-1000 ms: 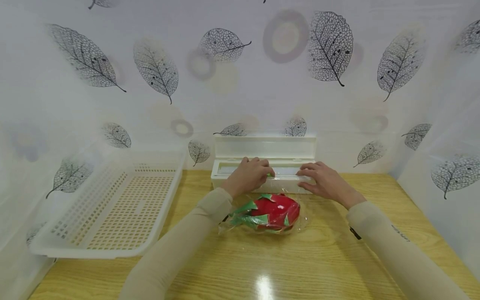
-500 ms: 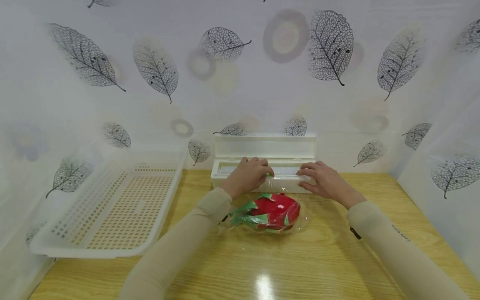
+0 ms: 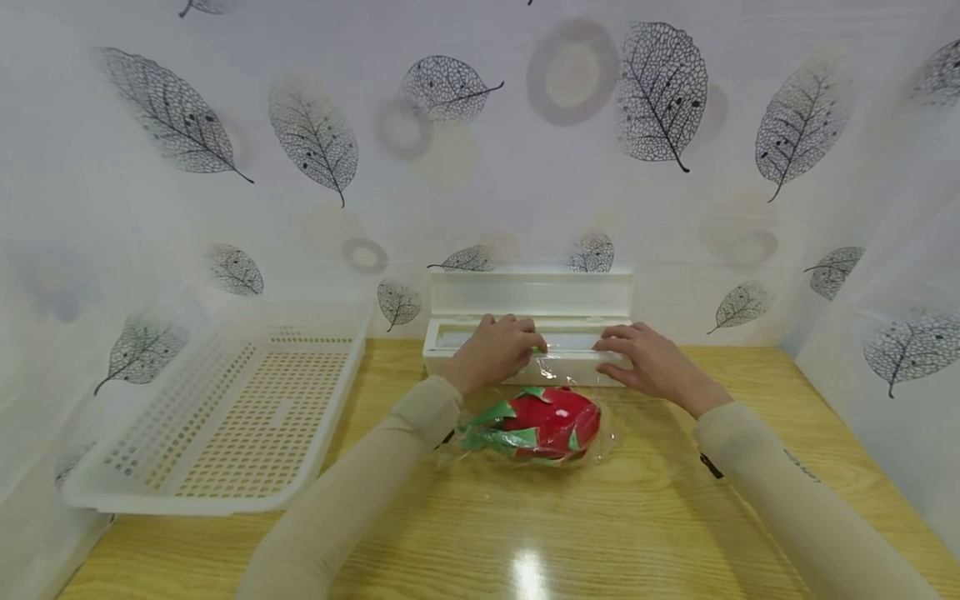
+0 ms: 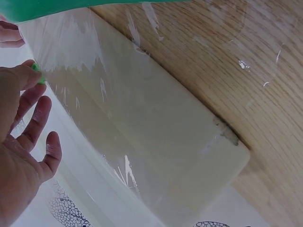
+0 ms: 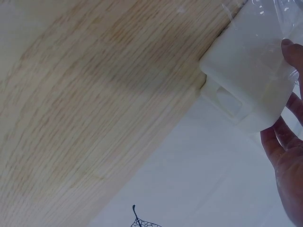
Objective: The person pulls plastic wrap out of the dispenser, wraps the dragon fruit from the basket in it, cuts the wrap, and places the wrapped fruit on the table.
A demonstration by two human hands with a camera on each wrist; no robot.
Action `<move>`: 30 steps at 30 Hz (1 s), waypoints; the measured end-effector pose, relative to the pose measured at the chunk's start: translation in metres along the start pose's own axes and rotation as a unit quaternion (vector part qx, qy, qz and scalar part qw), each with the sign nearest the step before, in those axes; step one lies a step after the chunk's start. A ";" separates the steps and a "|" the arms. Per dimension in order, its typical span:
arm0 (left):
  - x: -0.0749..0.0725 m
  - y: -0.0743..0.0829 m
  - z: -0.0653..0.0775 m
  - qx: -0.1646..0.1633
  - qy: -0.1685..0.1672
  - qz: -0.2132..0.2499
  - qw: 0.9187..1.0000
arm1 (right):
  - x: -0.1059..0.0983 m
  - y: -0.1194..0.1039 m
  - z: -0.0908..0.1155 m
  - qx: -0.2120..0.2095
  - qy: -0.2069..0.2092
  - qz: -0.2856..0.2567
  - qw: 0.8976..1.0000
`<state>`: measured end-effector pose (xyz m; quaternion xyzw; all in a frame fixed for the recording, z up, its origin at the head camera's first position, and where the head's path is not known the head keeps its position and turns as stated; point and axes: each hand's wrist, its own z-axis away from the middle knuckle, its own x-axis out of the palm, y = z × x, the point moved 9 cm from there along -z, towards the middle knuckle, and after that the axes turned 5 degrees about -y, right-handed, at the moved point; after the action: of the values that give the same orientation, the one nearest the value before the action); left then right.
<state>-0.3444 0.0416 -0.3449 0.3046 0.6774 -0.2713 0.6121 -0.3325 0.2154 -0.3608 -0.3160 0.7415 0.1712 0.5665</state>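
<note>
A white cling film dispenser (image 3: 442,364) stands against the back wall with its lid raised. My left hand (image 3: 495,350) pinches a small green slide cutter (image 4: 38,74) at the dispenser's front edge, between thumb and forefinger; the other fingers are loosely bent. My right hand (image 3: 645,362) grips the dispenser near its right end, thumb on the film over the front face and fingers over the top. Clear cling film (image 4: 94,52) drapes from the dispenser down the front. Just in front lies a red dragon fruit (image 3: 558,423) with green scales, under crinkled film.
To the left stands a white perforated plastic basket (image 3: 300,492). The wooden table (image 3: 600,533) spreads in front of the dispenser, and a leaf-patterned sheet (image 3: 480,192) covers the walls behind and at the sides.
</note>
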 end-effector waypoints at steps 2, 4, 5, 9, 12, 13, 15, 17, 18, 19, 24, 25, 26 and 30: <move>0.001 0.000 0.000 -0.001 -0.001 0.000 1.000 | 0.000 0.000 0.000 0.000 -0.002 -0.001 1.000; 0.001 -0.001 0.000 -0.004 -0.003 0.000 1.000 | 0.000 0.000 0.000 0.001 -0.003 -0.001 1.000; 0.002 -0.001 0.000 -0.006 -0.004 -0.001 1.000 | 0.000 0.000 0.000 0.001 -0.003 -0.001 1.000; 0.001 -0.002 0.000 -0.007 -0.002 -0.005 1.000 | 0.000 0.000 0.000 -0.001 0.000 -0.001 1.000; 0.001 -0.002 0.001 -0.006 0.001 -0.005 1.000 | -0.001 0.000 0.000 -0.003 0.003 -0.002 1.000; 0.001 -0.002 0.001 -0.006 0.001 -0.004 1.000 | -0.001 0.000 0.000 -0.003 0.004 -0.002 1.000; 0.000 -0.002 0.002 -0.005 0.001 -0.004 1.000 | 0.000 0.000 0.000 -0.005 0.005 -0.002 1.000; 0.000 -0.001 0.002 -0.004 0.001 -0.004 1.000 | 0.000 0.000 0.000 -0.006 0.005 -0.003 1.000; 0.000 -0.001 0.002 -0.003 0.001 -0.003 1.000 | 0.000 0.000 0.000 -0.006 0.005 -0.002 1.000; -0.001 -0.001 0.003 -0.003 0.001 -0.002 1.000 | 0.000 0.000 0.000 -0.006 0.005 -0.002 1.000; -0.001 -0.001 0.003 -0.002 0.002 -0.006 1.000 | 0.000 0.000 0.000 -0.005 0.004 0.000 1.000; 0.000 -0.002 0.003 -0.003 0.002 -0.006 1.000 | 0.000 0.000 0.000 -0.005 0.004 -0.001 1.000; 0.000 -0.002 0.003 -0.003 0.002 -0.005 1.000 | 0.000 0.000 0.000 -0.004 0.003 -0.001 1.000; 0.001 -0.003 0.003 -0.004 0.000 0.000 1.000 | 0.000 0.000 0.000 -0.003 0.002 -0.002 1.000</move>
<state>-0.3445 0.0375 -0.3461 0.3021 0.6784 -0.2692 0.6132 -0.3322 0.2157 -0.3610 -0.3196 0.7416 0.1709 0.5644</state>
